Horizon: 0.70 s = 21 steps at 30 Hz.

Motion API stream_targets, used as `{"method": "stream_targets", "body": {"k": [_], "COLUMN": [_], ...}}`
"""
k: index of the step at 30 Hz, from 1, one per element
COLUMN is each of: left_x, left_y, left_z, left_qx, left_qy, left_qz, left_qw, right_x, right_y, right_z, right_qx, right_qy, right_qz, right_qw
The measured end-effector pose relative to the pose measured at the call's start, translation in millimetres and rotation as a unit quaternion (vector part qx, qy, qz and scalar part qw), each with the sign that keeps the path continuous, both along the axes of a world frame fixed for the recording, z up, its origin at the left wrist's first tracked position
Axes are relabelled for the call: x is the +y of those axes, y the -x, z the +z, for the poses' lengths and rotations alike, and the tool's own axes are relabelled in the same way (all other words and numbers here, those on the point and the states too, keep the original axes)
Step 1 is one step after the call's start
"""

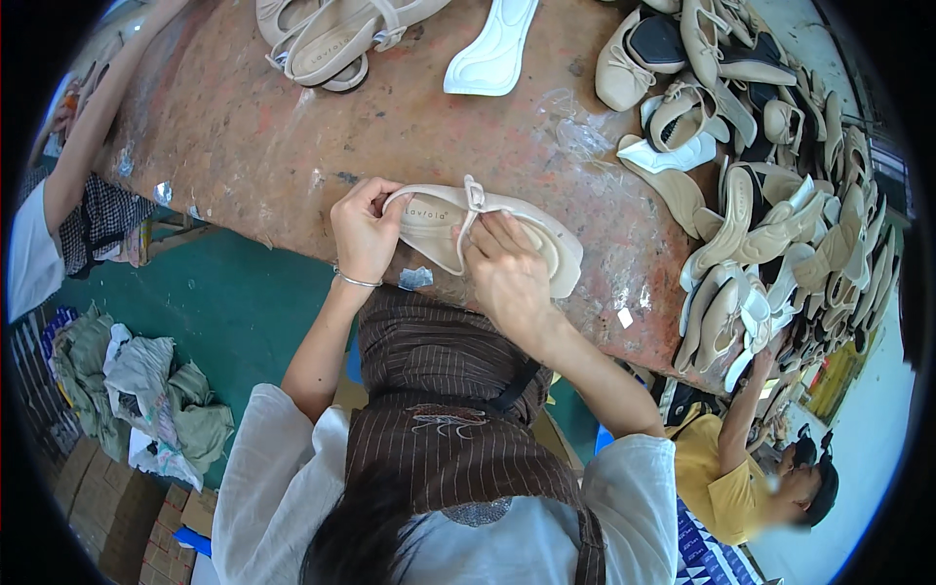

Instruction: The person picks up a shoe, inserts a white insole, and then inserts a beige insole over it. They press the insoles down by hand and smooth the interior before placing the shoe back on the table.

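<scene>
Near the front edge of the worktable lies a beige strapped shoe (pixel 444 226) with a pale insole in it. Its heel end faces left, and a thin strap stands up near its middle. My left hand (pixel 366 232) is closed on the heel rim, thumb and fingers pinching it. Over the shoe's middle, beside the strap, my right hand (pixel 507 278) has its fingers bent and pressed onto the inside. A pale, broad forefoot piece (pixel 564 258) shows past my right fingers; whether it is insole or shoe toe I cannot tell.
Beige shoes (pixel 336 44) and a white insole sheet (pixel 492 49) lie at the far side of the worktable (pixel 244 127). A large heap of shoes and insoles (pixel 770 214) covers the right. A co-worker in yellow (pixel 726 478) reaches to it; another person's arm (pixel 93 117) is at left.
</scene>
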<state>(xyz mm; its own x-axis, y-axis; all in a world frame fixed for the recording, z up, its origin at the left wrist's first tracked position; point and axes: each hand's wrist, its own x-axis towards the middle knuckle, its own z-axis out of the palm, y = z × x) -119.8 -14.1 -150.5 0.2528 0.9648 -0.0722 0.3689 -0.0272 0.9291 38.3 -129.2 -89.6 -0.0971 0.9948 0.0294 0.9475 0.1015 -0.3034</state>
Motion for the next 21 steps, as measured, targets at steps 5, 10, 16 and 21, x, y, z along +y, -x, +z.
{"method": "stream_targets", "body": {"k": [5, 10, 16, 21], "left_x": [-10, -78, -120, -111], "left_y": [-2, -14, -43, -61], "left_z": [18, 49, 51, 10], "left_qx": [0.126, 0.241, 0.173, 0.245], "left_qy": [-0.015, -0.076, -0.275, -0.339], "left_qz": [-0.028, -0.172, -0.317, -0.349], "left_qw": [0.992, 0.952, 0.891, 0.839], "right_x": [0, 7, 0, -52], "right_y": [-14, -65, -72, -10], "right_z": [-2, 11, 39, 13], "right_qx": [0.072, -0.144, 0.323, 0.167], "right_qy": [-0.043, -0.136, -0.045, -0.041], "right_qz": [-0.08, -0.387, -0.376, -0.234], "right_qw": [0.993, 0.901, 0.867, 0.957]}}
